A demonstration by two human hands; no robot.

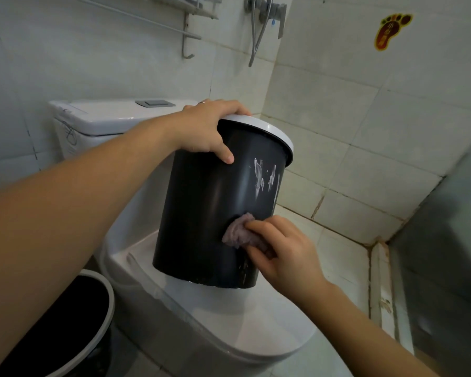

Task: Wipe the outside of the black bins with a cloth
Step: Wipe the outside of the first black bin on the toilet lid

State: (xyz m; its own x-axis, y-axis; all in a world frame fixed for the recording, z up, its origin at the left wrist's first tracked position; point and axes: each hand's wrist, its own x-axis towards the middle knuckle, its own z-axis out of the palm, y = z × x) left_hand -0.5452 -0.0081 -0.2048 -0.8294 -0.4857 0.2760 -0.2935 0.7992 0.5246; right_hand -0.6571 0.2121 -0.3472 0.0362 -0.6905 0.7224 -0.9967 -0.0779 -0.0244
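A second bin is seen at seven o'clock; the bin on the toilet lid is gripped by the left hand, the cloth pinched by the right hand; tiled walls behind.

Bare forearms — ring on left grip

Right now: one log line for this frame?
left hand grips black bin rim | right hand presses cloth on bin side | bin on toilet lid

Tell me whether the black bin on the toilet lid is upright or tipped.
Tipped: the black bin leans right, resting on the toilet lid, left hand gripping its white rim.
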